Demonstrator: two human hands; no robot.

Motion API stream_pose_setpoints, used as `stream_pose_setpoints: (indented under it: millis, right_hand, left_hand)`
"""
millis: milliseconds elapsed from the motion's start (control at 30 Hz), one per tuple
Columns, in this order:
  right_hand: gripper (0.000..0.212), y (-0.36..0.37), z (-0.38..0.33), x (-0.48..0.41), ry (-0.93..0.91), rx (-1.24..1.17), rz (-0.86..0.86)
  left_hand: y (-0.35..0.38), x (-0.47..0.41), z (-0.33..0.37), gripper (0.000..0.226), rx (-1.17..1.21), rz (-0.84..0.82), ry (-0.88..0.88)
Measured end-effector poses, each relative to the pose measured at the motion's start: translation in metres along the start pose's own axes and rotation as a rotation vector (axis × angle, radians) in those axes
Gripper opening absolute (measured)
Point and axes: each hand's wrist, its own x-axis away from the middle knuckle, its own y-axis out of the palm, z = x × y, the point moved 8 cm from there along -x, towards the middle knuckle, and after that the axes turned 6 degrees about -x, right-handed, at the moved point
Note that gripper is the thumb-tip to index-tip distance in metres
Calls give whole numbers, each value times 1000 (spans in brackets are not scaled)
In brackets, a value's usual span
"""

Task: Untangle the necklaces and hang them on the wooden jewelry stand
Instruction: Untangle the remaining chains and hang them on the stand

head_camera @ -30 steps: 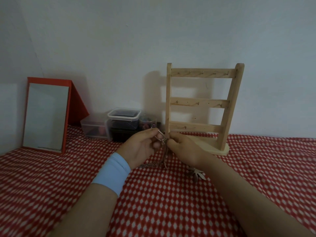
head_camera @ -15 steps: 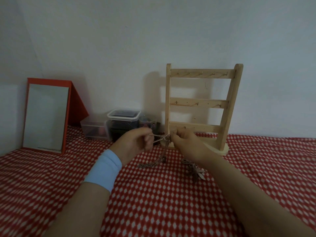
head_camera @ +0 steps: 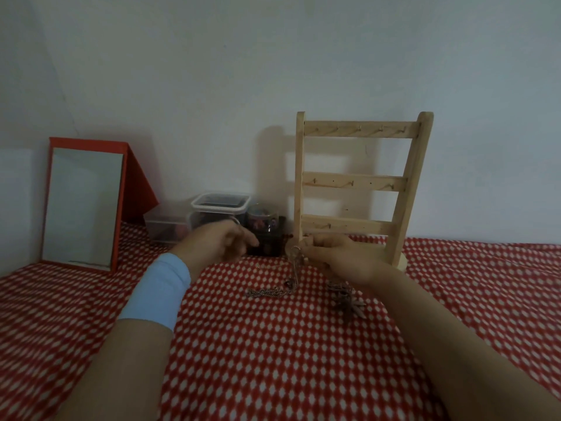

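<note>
The left hand (head_camera: 218, 243) had swung out to the left, well apart from the right hand (head_camera: 338, 258) it had been working against half a second earlier, and the gap between them had opened right up. The right hand pinched the top of the necklaces (head_camera: 267, 292) just in front of the foot of the wooden jewelry stand (head_camera: 355, 183), with the strands dropping straight down to a small heap on the red-and-white tablecloth (head_camera: 273, 360). A second cluster with a spiky pendant (head_camera: 349, 303) lay on the cloth under the right wrist. The left hand's fingers were blurred and loosely bent, and whether they held a strand could not be told (a faint thread seemed to run across the gap, nothing firmer than that). The stand's hooks looked bare, so the untangling seemed far from finished. The danger from there was plain enough: if a fine strand did run between the hands, pulling them wider would likely cinch the knot tighter or snap a link. The dangling part could also drag the heap along the cloth and snag the pendant cluster. And the right hand was very close to the stand's base, so a sharp tug might knock the light frame over.
</note>
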Motion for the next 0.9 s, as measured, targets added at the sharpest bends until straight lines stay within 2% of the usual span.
stream_pose_setpoints:
  millis: [33, 100, 167, 233, 300, 400, 500, 633, 767, 833, 900]
  right_hand:
    - [20, 2, -4, 1, -25, -19, -28]
    - [19, 5, -12, 3, -71, -60, -54]
    - [18, 8, -21, 5, -118, -124, -72]
    - [18, 8, -28, 4, -181, -169, -75]
    - [19, 3, -33, 3, -233, -207, -36]
    - [20, -8, -34, 1, -265, -239, 43]
    - [27, -17, -28, -3, -231, -220, 132]
    - [28, -23, -22, -1, -184, 48, 218]
    - [27, -10, -19, 0, -99, 509, 64]
    - [26, -3, -17, 0, -71, 538, 10]
    - [39, 7, -14, -1, -97, 388, -30]
  left_hand:
    - [1, -1, -6, 36, -197, -8, -58]
    - [4, -2, 0, 22, -496, 5, 8]
    - [24, 5, 18, 33, -562, -66, 167]
    - [53, 13, 21, 35, -528, -232, 227]
    - [72, 16, 16, 27, -530, -318, 242]
    - [69, 14, 13, 13, -547, -257, 272]
    - [66, 12, 12, 11, -494, -248, 270]
    - [58, 8, 10, 17, -420, -194, 266]
    - [56, 1, -3, 18, -296, -216, 174]
    - [61, 1, -11, 15, -190, -269, 89]
    - [67, 2, -15, 13, -100, -302, 33]
